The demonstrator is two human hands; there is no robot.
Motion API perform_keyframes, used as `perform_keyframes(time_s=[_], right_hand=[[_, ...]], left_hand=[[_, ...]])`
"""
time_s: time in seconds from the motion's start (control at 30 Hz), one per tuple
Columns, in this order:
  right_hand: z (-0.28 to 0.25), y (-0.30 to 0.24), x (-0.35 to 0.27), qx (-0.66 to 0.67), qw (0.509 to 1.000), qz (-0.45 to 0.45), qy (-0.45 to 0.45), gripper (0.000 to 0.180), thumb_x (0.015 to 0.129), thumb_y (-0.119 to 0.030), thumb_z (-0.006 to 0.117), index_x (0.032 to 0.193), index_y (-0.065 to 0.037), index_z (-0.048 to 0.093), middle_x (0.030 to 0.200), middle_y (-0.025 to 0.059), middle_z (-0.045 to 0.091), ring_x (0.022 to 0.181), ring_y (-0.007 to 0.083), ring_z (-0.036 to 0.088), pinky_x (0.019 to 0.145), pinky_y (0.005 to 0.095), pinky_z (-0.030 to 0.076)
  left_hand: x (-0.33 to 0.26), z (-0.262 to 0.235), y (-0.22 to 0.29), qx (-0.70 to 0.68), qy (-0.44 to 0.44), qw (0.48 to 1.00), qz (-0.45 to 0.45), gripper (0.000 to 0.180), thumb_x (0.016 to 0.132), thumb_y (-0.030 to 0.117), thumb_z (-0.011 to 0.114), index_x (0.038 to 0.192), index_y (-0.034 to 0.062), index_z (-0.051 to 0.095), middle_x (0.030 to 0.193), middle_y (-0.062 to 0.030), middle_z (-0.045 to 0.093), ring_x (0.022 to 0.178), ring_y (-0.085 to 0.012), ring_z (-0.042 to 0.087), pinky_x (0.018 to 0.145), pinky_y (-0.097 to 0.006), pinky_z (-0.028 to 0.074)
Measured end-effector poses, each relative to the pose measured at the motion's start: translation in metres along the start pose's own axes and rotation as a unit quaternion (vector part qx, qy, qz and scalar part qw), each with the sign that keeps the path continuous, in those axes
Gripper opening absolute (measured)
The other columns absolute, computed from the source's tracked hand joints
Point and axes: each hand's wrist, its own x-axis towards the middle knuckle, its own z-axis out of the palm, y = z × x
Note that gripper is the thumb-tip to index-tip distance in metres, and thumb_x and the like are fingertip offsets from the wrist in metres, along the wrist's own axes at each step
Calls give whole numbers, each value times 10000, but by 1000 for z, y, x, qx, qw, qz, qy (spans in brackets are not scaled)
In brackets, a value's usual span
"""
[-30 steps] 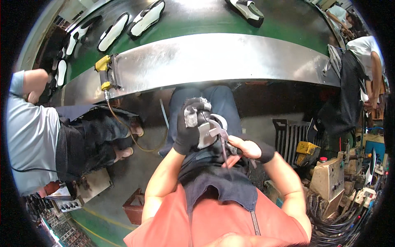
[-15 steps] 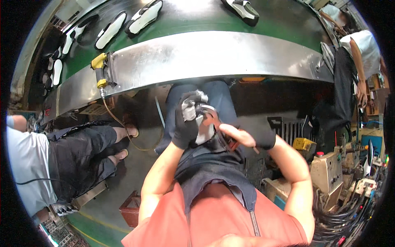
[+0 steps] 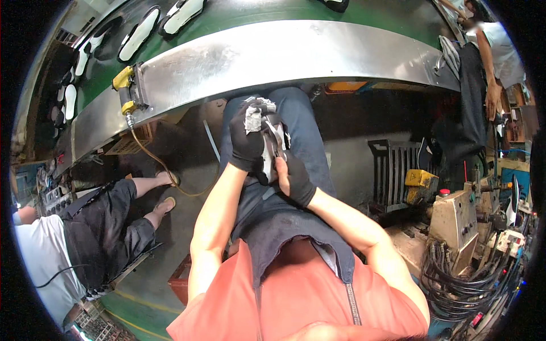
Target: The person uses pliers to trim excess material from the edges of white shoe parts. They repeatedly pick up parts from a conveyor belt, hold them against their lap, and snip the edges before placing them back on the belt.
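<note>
Shoe-upper (image 3: 272, 142) work: our gloved left hand (image 3: 247, 142) clasps it; our right hand (image 3: 296, 179), just below, clenches its edge; steady pulling likely follows.

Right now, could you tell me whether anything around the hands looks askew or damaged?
Nothing stands out. The left hand and right hand, both gloved, hold a shoe over the lap; soles lie in a row on the green belt.

Beyond your knees runs the conveyor's metal edge (image 3: 296, 48); soles (image 3: 138, 25) lie on it, leftward. A seated co-worker (image 3: 85, 227) is left of it, what seems a machine (image 3: 455, 219) right.
</note>
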Motion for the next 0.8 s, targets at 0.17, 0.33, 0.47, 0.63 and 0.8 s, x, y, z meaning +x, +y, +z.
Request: perform_keyframes(time_s=[0.17, 0.33, 0.47, 0.63, 0.8], right_hand=[[-39, -18, -4, 115, 973, 143, -142, 414, 1021, -301, 313, 1143, -9, 580, 950, 59, 614, 859, 158, 552, 794, 303, 436], [-53, 5, 6, 391, 863, 200, -249, 451, 1022, -313, 291, 1299, -1, 460, 1226, 117, 566, 1117, 180, 532, 980, 287, 405], [-60, -5, 18, 457, 805, 227, -303, 478, 1015, -380, 277, 1156, -7, 542, 925, 115, 635, 843, 172, 615, 795, 261, 473], [-46, -46, 4, 190, 933, 276, -132, 414, 1003, -368, 354, 789, -64, 537, 582, 14, 500, 543, 88, 484, 499, 262, 391], [1, -12, -20, 25, 1000, 8, 1, 241, 942, -151, 431, 801, 12, 537, 652, 117, 551, 586, 217, 508, 548, 348, 411]], left_hand=[[-2, -9, 4, -58, 3, 996, -74, 504, 969, 378, 381, 874, -16, 680, 912, -112, 677, 946, -246, 618, 920, -372, 430], [-5, -9, -9, -87, -6, 993, -75, 551, 969, 402, 356, 888, -42, 673, 936, -129, 677, 976, -240, 606, 941, -365, 413], [-3, 5, 7, -47, -21, 998, -41, 519, 958, 365, 361, 879, -37, 680, 917, -128, 680, 979, -240, 613, 959, -381, 402], [-10, 1, 9, -97, -11, 990, -99, 480, 938, 344, 376, 873, -18, 685, 895, -128, 681, 979, -259, 620, 967, -398, 403], [-10, -15, 22, -97, -109, 989, -39, 504, 928, 402, 336, 1006, -6, 622, 1038, -143, 630, 1089, -281, 558, 1017, -412, 355]])
